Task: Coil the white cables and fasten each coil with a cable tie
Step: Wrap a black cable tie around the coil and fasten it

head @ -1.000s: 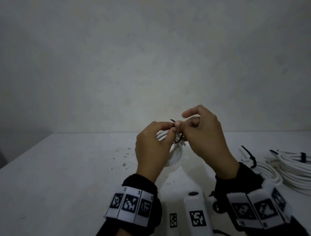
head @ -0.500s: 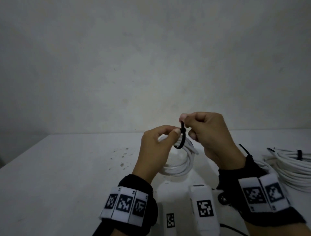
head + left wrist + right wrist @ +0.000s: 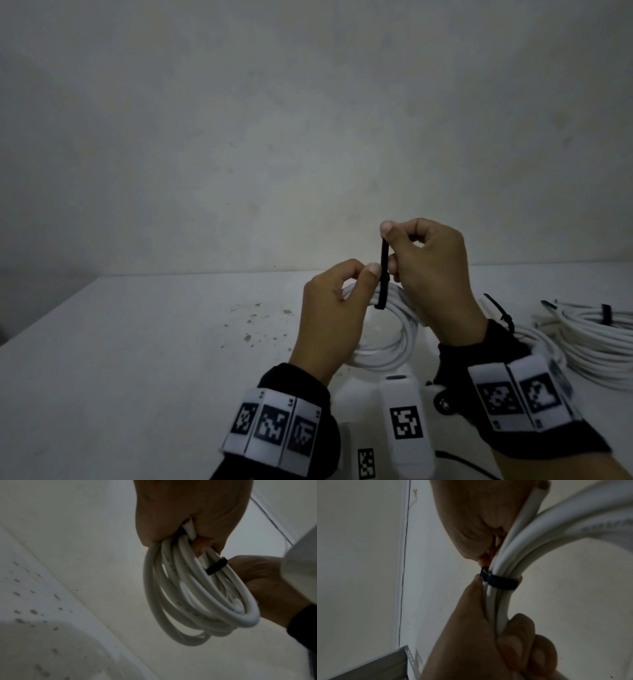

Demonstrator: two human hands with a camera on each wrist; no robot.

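Left hand (image 3: 330,317) fingers pinch the coil (image 3: 394,342) at its top, holding it above the tabletop (image 3: 137,359). Right hand (image 3: 435,274) fingers pinch the tie (image 3: 383,274) tail, upright just beside the left thumb; the tie loops the strands. Tied coils (image 3: 603,342) lie right of the right hand.

You are looking along your right hand (image 3: 479,649) at the white cable coil (image 3: 510,563), whose strands are running up and arching away to the right. The black cable tie (image 3: 500,582) is wrapping across the bunched strands. Your thumb is pressing on the strands just below the tie, and your curled fingers (image 3: 518,632) are gripping the bundle lower down. Your left hand (image 3: 481,517) is holding the strands just above the tie. A perforated metal bracket (image 3: 410,658) is showing at bottom left.
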